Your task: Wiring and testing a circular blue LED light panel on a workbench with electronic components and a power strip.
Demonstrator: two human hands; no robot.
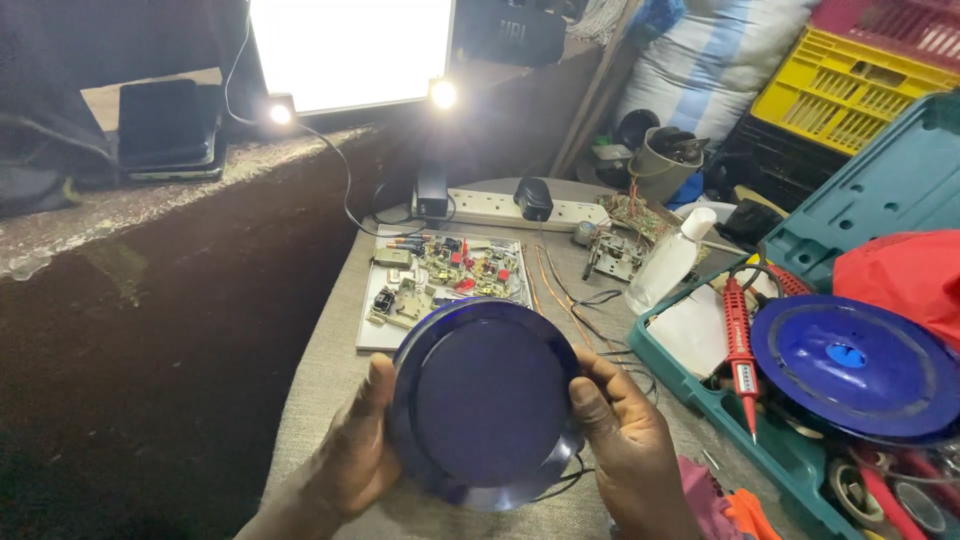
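Observation:
A round dark blue disc-shaped device (487, 402) is held up over the grey table (322, 385), its flat face toward me. My left hand (352, 450) grips its left rim with the thumb on the front edge. On the right rim my right hand (625, 435) holds it, thumb curled over the edge. A thin black wire hangs from the underside of the disc. Just behind it a circuit board (440, 280) with several small components lies on a white panel.
A teal tool case (800, 300) stands open at the right, holding a blue round lid (850, 365) and a red test probe (740, 345). A white power strip (500, 208), a clear bottle (668, 262), loose wires and a bright lamp panel (350, 50) sit behind.

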